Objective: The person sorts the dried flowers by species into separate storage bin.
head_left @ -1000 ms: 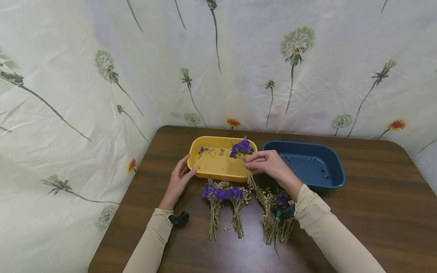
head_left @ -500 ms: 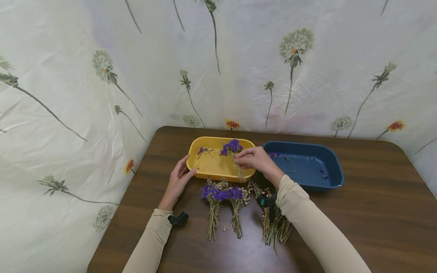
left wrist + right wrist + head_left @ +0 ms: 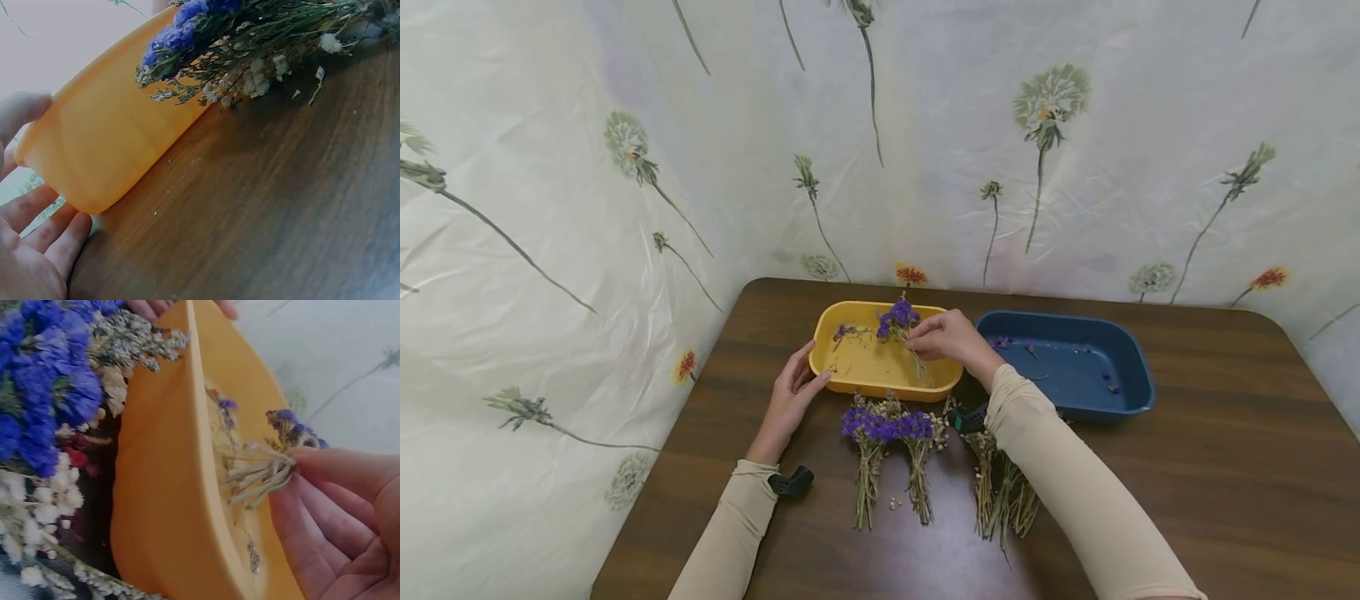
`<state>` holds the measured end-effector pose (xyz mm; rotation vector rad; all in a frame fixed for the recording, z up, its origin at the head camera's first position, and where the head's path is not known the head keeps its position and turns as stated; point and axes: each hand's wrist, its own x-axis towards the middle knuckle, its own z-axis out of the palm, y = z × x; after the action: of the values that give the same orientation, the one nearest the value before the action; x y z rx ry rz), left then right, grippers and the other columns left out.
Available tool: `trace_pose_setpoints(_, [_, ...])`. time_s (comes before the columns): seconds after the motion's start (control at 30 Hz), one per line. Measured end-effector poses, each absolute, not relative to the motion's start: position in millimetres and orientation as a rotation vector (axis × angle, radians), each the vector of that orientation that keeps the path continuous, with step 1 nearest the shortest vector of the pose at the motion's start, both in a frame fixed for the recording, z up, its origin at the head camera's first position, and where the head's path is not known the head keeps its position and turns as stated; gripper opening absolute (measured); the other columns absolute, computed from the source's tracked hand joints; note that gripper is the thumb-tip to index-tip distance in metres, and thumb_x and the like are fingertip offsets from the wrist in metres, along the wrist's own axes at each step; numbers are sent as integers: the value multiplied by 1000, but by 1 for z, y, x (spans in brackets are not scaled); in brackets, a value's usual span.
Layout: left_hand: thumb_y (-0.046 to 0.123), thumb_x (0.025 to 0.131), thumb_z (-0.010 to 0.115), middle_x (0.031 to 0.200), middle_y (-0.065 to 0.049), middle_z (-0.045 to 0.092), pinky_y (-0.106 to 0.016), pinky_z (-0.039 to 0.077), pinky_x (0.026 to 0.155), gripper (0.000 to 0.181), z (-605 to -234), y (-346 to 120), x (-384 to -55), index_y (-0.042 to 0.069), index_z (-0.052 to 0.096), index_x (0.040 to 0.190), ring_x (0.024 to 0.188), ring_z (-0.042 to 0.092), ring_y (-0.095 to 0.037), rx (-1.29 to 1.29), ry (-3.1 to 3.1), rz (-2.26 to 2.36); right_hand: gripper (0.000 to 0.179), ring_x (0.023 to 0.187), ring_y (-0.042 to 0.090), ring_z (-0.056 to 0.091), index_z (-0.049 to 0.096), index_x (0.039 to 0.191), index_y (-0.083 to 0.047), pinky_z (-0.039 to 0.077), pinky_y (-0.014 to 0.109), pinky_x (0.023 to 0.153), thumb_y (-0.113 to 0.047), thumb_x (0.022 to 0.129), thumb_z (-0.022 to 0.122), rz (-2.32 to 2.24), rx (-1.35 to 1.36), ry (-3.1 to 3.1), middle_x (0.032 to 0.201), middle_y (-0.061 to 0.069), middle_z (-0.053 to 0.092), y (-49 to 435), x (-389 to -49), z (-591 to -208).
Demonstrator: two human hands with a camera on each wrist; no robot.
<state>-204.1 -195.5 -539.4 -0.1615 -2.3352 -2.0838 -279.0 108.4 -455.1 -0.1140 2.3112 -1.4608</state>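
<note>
My left hand [image 3: 792, 387] holds the left end of a yellow plastic tray [image 3: 868, 365], thumb at the rim and fingers against the outer side. Over the tray's right half, my right hand [image 3: 953, 340] pinches a small bunch of dried purple flowers [image 3: 898, 320] by its tied stems, heads pointing away. In the right wrist view the pale stem ends [image 3: 259, 481] hang over the tray's inside. A few loose sprigs [image 3: 848, 332] and crumbs lie on the tray floor. Two larger tied bouquets [image 3: 880, 427] of purple and cream flowers lie just in front of the tray.
A blue tray [image 3: 1067, 375] with a few purple bits stands to the right. More stem bundles [image 3: 1003, 496] lie at the front, partly hidden by my right forearm. Small pale crumbs [image 3: 895, 503] dot the brown table [image 3: 1225, 433]. Flower-patterned cloth [image 3: 925, 125] hangs behind.
My right hand has carried the purple bunch leftward from the yellow tray's right edge to over its inside. My left hand has stayed at the tray's left end.
</note>
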Motion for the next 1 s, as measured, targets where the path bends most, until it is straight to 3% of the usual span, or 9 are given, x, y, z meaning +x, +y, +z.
trace_pose_setpoints(0.3, [22, 102, 68, 163, -10, 42, -54, 37, 122, 64, -539, -195, -203, 21, 40, 159, 150, 43, -32, -154, -2327, -2088, 18, 81, 20, 77, 78, 107, 1, 64, 39, 82, -10, 93, 75, -1283, -207, 2383, 110, 19, 77, 97, -281, -454])
trace_pose_setpoints(0.53, [21, 102, 67, 164, -11, 41, -55, 35, 122, 63, -539, -195, -203, 20, 40, 159, 151, 42, -32, -164, -2325, -2078, 17, 87, 24, 77, 77, 107, 1, 64, 38, 81, -10, 94, 74, -1125, -323, 2431, 109, 18, 77, 91, -280, -460])
trace_pose_setpoints(1.0, [23, 101, 68, 162, -10, 44, -53, 38, 121, 64, -538, -195, -203, 21, 40, 159, 148, 46, -31, -150, -2345, -2040, 11, 77, 20, 73, 78, 102, -1, 62, 33, 74, -6, 92, 74, -1009, -390, 2529, 102, 15, 78, 84, -277, -465])
